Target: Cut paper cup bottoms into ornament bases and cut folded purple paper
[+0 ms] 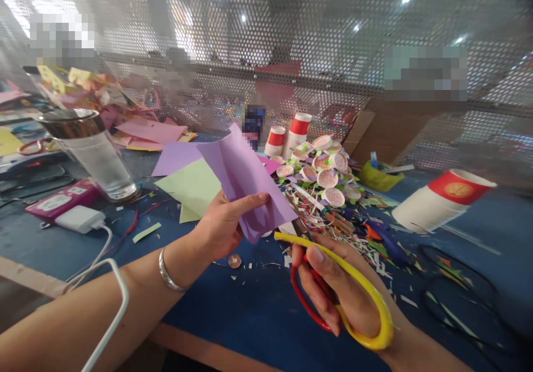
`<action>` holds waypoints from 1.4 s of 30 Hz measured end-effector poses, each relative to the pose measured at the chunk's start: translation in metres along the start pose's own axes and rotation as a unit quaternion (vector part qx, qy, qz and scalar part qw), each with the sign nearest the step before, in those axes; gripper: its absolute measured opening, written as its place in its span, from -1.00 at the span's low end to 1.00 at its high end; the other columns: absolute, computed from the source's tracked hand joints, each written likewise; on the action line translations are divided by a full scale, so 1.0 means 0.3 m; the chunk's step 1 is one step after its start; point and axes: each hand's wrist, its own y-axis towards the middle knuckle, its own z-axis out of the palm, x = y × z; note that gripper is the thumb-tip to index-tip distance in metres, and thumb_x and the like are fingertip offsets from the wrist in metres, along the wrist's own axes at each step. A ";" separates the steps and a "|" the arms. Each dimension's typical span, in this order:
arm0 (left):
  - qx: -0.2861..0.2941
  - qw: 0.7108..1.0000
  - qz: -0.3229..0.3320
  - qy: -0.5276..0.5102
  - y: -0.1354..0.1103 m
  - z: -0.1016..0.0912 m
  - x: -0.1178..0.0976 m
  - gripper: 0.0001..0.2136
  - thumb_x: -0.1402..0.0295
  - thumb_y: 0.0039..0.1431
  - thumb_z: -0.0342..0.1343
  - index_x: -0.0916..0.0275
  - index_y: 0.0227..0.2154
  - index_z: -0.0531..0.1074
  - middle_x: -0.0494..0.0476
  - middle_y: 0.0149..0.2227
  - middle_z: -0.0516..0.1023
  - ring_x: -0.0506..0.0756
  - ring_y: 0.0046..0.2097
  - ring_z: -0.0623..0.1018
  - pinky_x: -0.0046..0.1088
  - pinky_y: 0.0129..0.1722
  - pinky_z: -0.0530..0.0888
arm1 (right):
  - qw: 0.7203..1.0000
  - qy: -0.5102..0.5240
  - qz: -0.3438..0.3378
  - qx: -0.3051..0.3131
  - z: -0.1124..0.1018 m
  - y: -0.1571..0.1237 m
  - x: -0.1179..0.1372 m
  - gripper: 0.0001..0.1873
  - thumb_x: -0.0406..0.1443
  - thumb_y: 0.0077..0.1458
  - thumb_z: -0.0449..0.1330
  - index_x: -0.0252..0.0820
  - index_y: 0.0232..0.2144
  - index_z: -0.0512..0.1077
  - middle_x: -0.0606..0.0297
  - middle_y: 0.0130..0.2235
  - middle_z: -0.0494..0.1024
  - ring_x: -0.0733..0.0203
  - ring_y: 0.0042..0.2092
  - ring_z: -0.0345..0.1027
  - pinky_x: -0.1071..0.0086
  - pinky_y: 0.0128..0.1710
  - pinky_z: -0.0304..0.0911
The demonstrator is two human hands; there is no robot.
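My left hand pinches a sheet of purple paper and holds it up above the blue table. A silver bangle sits on that wrist. My right hand is closed through the handles of yellow and red scissors. The scissor blades reach up to the lower edge of the purple paper. A light green sheet lies on the table just behind my left hand.
A pile of paper scraps and cut cup bottoms lies behind the scissors. Red-and-white paper cups stand at the back; one cup lies on its side at right. A glass, a pink case and a white charger are at left.
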 end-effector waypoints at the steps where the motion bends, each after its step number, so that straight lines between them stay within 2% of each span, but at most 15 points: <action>1: -0.006 1.000 0.004 0.011 0.002 -0.002 0.007 -0.75 0.42 -0.06 0.40 0.37 -0.29 0.55 0.11 -0.48 0.62 0.04 -0.52 0.57 -0.47 -0.44 0.56 | 1.000 0.000 0.001 -0.003 0.000 0.002 0.000 -0.57 0.07 0.22 0.18 -0.18 -0.34 0.37 0.55 -0.70 0.29 0.52 -0.76 0.01 0.66 -0.80 -0.02; 6: -0.061 0.993 0.076 0.062 0.011 -0.010 0.034 -0.48 0.43 -0.15 0.47 0.30 -0.07 0.45 0.11 -0.33 0.65 0.04 -0.39 0.61 -0.50 -0.35 0.54 | 0.999 -0.028 0.017 -0.035 0.000 0.016 -0.001 -0.52 0.11 0.18 0.20 -0.19 -0.37 0.35 0.55 -0.71 0.28 0.52 -0.77 0.01 0.65 -0.81 0.01; 8: -0.081 0.990 0.089 0.070 0.014 -0.013 0.035 -0.43 0.42 -0.17 0.48 0.28 -0.04 0.43 0.12 -0.28 0.66 0.05 -0.35 0.62 -0.48 -0.31 0.55 | 0.998 -0.044 0.027 -0.043 -0.002 0.020 -0.004 -0.52 0.12 0.16 0.21 -0.19 -0.39 0.35 0.54 -0.71 0.29 0.51 -0.77 0.02 0.64 -0.81 0.00; 13: -0.113 0.991 0.045 0.060 0.018 -0.016 0.022 -0.58 0.41 -0.17 0.47 0.34 -0.19 0.51 0.16 -0.31 0.66 0.07 -0.36 0.62 -0.46 -0.36 0.56 | 0.996 -0.068 0.042 -0.042 -0.011 0.017 -0.019 -0.52 0.13 0.16 0.20 -0.17 -0.37 0.34 0.55 -0.70 0.28 0.50 -0.75 0.02 0.64 -0.80 0.02; 18: -0.129 0.991 0.003 0.023 0.009 -0.006 0.006 -0.70 0.37 -0.13 0.42 0.33 -0.30 0.52 0.08 -0.47 0.61 0.06 -0.49 0.57 -0.42 -0.48 0.55 | 0.994 -0.092 0.043 -0.029 -0.010 0.016 -0.028 -0.50 0.15 0.13 0.22 -0.16 -0.38 0.32 0.55 -0.69 0.27 0.51 -0.74 0.03 0.67 -0.79 0.01; 21: -0.108 0.994 -0.013 0.004 -0.002 0.005 -0.005 -0.71 0.31 -0.08 0.39 0.34 -0.30 0.52 0.13 -0.44 0.62 0.08 -0.46 0.59 -0.42 -0.45 0.54 | 0.993 -0.105 0.043 -0.040 -0.009 0.020 -0.027 -0.50 0.15 0.14 0.21 -0.16 -0.39 0.32 0.55 -0.69 0.28 0.51 -0.74 0.05 0.66 -0.79 0.03; 25: -0.019 0.999 -0.028 -0.033 -0.024 0.019 -0.019 -0.74 0.32 0.01 0.31 0.35 -0.24 0.56 0.22 -0.30 0.67 0.14 -0.29 0.65 -0.40 -0.28 0.56 | 0.991 -0.112 0.053 -0.049 -0.012 0.024 -0.021 -0.49 0.16 0.10 0.23 -0.15 -0.41 0.30 0.54 -0.68 0.29 0.49 -0.73 0.06 0.64 -0.80 0.05; 27: 0.007 0.999 -0.028 -0.043 -0.033 0.022 -0.024 -0.74 0.33 0.01 0.30 0.35 -0.23 0.57 0.22 -0.27 0.67 0.17 -0.25 0.65 -0.39 -0.25 0.55 | 0.990 -0.117 0.054 -0.061 -0.010 0.022 -0.015 -0.49 0.15 0.11 0.23 -0.15 -0.42 0.30 0.53 -0.68 0.30 0.49 -0.73 0.08 0.63 -0.79 0.03; 34: -0.018 0.999 -0.027 0.009 -0.033 0.019 -0.016 -0.73 0.38 -0.08 0.38 0.34 -0.28 0.53 0.15 -0.38 0.63 0.10 -0.40 0.59 -0.41 -0.37 0.53 | 0.987 -0.132 0.066 -0.058 0.007 0.015 0.003 -0.51 0.13 0.12 0.24 -0.15 -0.42 0.30 0.54 -0.66 0.29 0.51 -0.71 0.06 0.63 -0.75 0.04; 42: -0.039 0.999 -0.022 0.009 -0.028 0.020 -0.004 -0.72 0.44 -0.08 0.37 0.33 -0.27 0.48 0.13 -0.39 0.60 0.09 -0.40 0.59 -0.40 -0.33 0.53 | 0.987 -0.135 0.072 -0.057 0.005 0.020 -0.002 -0.53 0.10 0.13 0.25 -0.16 -0.43 0.30 0.54 -0.66 0.29 0.52 -0.71 0.06 0.64 -0.75 0.02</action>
